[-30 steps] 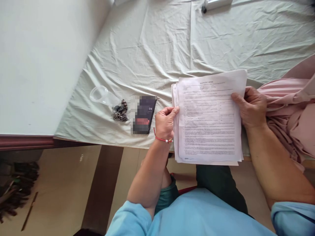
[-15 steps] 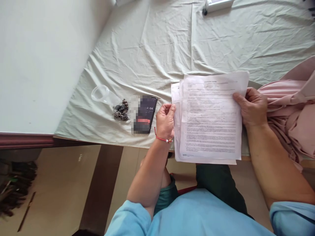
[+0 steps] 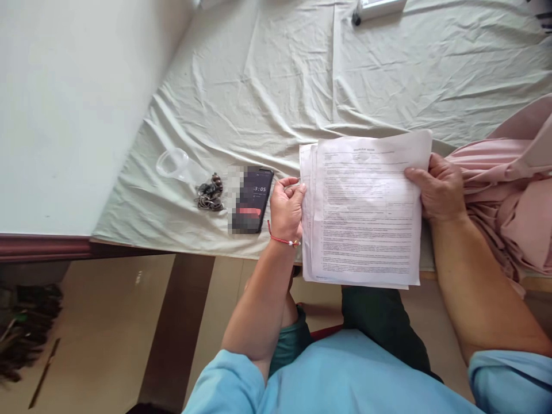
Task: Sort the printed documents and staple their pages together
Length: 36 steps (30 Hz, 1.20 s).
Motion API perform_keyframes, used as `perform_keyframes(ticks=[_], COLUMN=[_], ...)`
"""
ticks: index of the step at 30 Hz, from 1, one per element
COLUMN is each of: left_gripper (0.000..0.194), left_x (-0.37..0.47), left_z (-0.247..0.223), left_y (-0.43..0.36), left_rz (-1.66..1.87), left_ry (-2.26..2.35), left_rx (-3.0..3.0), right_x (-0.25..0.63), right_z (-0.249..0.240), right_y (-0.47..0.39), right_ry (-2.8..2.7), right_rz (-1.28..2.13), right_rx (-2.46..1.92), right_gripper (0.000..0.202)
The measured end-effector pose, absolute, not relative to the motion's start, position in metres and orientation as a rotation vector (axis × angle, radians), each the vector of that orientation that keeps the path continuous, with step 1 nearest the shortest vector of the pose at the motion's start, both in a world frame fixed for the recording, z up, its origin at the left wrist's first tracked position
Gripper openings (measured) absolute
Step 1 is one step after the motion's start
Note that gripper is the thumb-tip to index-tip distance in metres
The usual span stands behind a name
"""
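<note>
A loose stack of printed white sheets (image 3: 366,218) hangs over the near edge of the cloth-covered table, its pages slightly fanned toward the left. My left hand (image 3: 287,207), with a red string bracelet at the wrist, pinches the left edges of the sheets between thumb and fingers. On the other side, my right hand (image 3: 440,187) grips the upper right edge, thumb on top and fingers partly hidden behind the paper. Just left of my left hand lies a dark phone (image 3: 254,201) with its screen lit.
A bunch of keys (image 3: 210,194) and a clear plastic cup (image 3: 176,165) lie left of the phone. Pink fabric (image 3: 513,201) is heaped at the right. A white box-like object (image 3: 379,8) stands at the far edge of view on the pale cloth (image 3: 276,86).
The top sheets have shifted slightly down and left relative to the pages behind. Both hands keep their hold. The whole view has moved a little.
</note>
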State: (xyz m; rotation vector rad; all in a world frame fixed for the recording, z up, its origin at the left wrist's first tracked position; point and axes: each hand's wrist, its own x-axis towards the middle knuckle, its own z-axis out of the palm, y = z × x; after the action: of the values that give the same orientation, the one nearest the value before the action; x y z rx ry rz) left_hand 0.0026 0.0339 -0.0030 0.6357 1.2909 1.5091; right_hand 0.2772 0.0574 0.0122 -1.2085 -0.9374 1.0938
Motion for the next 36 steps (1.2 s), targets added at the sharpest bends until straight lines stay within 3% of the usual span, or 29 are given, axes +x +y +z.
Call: perform_keyframes(ticks=[15, 23, 36], left_gripper=[0.014, 0.006, 0.034], left_x=[0.004, 0.0, 0.002], left_z=[0.005, 0.006, 0.003], left_y=[0.037, 0.037, 0.038], left_rz=[1.413, 1.366, 1.429], left_ry=[1.312, 1.234, 1.241], left_rx=[0.723, 0.616, 0.679], right_x=[0.284, 0.28, 0.275], right_z=[0.003, 0.005, 0.007], right_y=[0.064, 0.061, 0.058], right_ry=[-0.919, -1.003, -1.013], right_rz=[0.995, 1.049, 1.114], right_rx=[-1.19, -1.188, -1.177], right_gripper=[0.037, 0.035, 0.034])
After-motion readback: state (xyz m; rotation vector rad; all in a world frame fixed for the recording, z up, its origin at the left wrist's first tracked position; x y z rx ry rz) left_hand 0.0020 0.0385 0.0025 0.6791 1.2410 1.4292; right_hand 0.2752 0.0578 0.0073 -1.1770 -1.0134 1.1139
